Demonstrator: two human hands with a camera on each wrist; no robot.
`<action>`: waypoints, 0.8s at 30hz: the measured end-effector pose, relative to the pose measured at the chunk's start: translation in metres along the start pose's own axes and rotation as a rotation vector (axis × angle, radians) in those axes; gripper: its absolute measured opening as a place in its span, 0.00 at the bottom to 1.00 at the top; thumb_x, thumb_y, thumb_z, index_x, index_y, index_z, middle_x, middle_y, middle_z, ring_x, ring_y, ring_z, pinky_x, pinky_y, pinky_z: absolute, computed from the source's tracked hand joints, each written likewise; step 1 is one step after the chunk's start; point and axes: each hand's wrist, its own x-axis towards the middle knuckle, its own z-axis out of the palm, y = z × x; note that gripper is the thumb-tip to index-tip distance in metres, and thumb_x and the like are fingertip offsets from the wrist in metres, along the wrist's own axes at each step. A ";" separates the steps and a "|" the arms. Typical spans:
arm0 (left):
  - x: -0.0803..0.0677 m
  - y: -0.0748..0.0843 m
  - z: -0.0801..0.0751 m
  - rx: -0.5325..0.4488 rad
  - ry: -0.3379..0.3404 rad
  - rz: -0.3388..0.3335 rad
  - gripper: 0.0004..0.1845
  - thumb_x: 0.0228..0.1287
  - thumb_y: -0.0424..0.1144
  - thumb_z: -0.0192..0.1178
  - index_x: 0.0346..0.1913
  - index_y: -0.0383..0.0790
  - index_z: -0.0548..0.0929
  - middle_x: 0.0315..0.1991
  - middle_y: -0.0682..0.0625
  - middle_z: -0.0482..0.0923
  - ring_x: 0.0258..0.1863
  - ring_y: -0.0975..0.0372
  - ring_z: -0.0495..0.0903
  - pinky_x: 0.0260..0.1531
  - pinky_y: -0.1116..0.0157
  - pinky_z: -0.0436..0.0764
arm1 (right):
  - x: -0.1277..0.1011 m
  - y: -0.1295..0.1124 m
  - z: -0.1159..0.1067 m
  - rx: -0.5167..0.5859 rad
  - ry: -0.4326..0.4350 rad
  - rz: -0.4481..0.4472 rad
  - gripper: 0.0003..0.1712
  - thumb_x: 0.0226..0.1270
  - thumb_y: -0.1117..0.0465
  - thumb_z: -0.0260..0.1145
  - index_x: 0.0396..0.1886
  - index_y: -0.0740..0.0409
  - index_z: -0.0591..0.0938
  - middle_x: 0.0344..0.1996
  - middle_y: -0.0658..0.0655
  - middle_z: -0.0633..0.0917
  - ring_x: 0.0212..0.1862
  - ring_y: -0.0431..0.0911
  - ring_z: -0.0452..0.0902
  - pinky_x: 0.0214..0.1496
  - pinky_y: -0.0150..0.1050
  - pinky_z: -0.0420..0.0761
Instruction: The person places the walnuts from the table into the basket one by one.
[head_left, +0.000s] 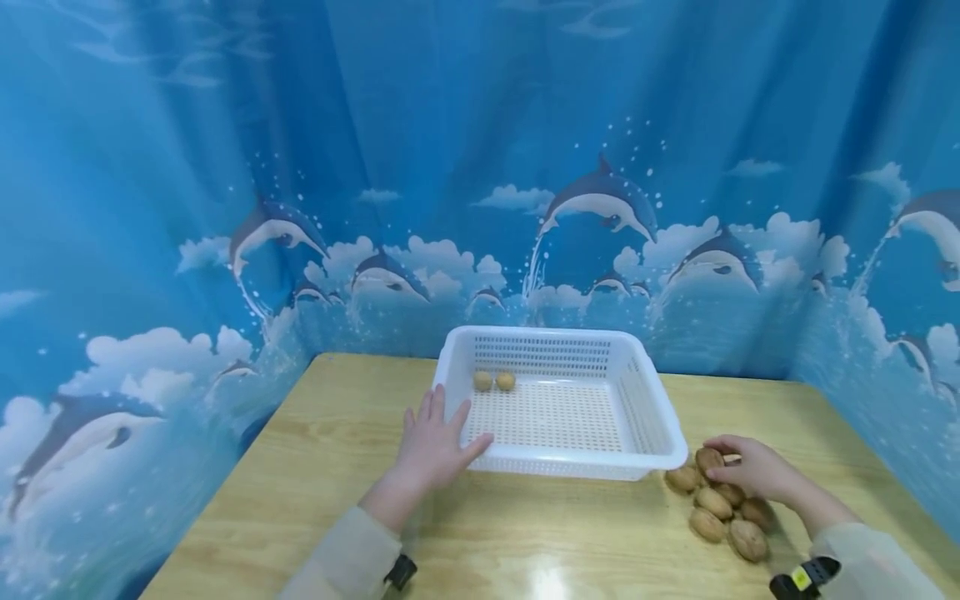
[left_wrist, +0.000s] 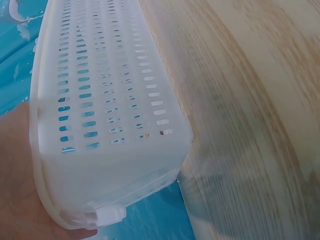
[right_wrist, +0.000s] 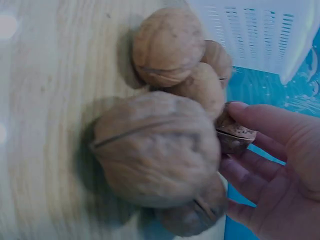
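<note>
At the centre of the head view a white perforated basket (head_left: 558, 408) sits on the wooden worktop (head_left: 315, 467), with two walnuts (head_left: 494, 381) lying side by side in its upper left corner. Left of the basket, the left hand (head_left: 435, 446) lies with fingers straight and spread, its fingertips against the basket's lower left rim and the palm on the wood; the left wrist view shows the slotted side wall (left_wrist: 105, 105) right against the palm. Toward the lower right of the frame a pile of walnuts (head_left: 720, 508) rests on the worktop just beside the basket's lower right corner. The right hand (head_left: 753, 469) reaches over this pile, fingers curled onto the upper nuts. From the right wrist view its fingertips (right_wrist: 260, 117) pinch one walnut (right_wrist: 234, 135) at the pile's edge. Behind the worktop hangs a blue curtain (head_left: 480, 167) printed with dolphins.
</note>
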 end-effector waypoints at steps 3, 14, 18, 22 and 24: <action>-0.001 0.000 0.000 -0.007 -0.011 -0.014 0.42 0.61 0.70 0.42 0.70 0.46 0.62 0.72 0.35 0.40 0.70 0.42 0.39 0.63 0.38 0.42 | -0.002 -0.004 -0.005 0.013 0.021 0.001 0.35 0.62 0.56 0.66 0.58 0.79 0.67 0.53 0.81 0.69 0.46 0.65 0.76 0.42 0.49 0.81; -0.001 0.005 -0.004 0.001 -0.019 -0.019 0.42 0.61 0.70 0.42 0.70 0.46 0.61 0.72 0.35 0.39 0.71 0.43 0.37 0.64 0.39 0.41 | -0.007 -0.028 -0.028 0.045 0.086 -0.057 0.38 0.67 0.51 0.60 0.64 0.75 0.62 0.58 0.79 0.66 0.53 0.70 0.70 0.44 0.54 0.79; -0.001 0.004 -0.003 0.004 -0.015 -0.024 0.42 0.61 0.70 0.43 0.71 0.46 0.61 0.73 0.36 0.39 0.71 0.43 0.37 0.64 0.40 0.41 | -0.004 -0.043 -0.032 0.066 0.119 -0.082 0.36 0.67 0.52 0.61 0.64 0.74 0.63 0.58 0.78 0.67 0.54 0.70 0.69 0.45 0.55 0.78; -0.001 0.003 -0.003 -0.002 -0.012 -0.018 0.42 0.61 0.70 0.43 0.71 0.47 0.60 0.73 0.35 0.39 0.71 0.43 0.37 0.64 0.39 0.41 | 0.004 -0.059 -0.036 0.079 0.109 -0.089 0.37 0.67 0.50 0.60 0.65 0.72 0.62 0.59 0.77 0.66 0.55 0.70 0.67 0.47 0.57 0.77; -0.001 0.003 -0.002 -0.004 -0.012 -0.017 0.42 0.61 0.70 0.42 0.71 0.47 0.60 0.73 0.35 0.39 0.71 0.43 0.37 0.63 0.39 0.41 | 0.009 -0.067 -0.037 0.075 0.092 -0.088 0.38 0.66 0.48 0.60 0.65 0.71 0.63 0.60 0.76 0.66 0.56 0.70 0.67 0.47 0.57 0.77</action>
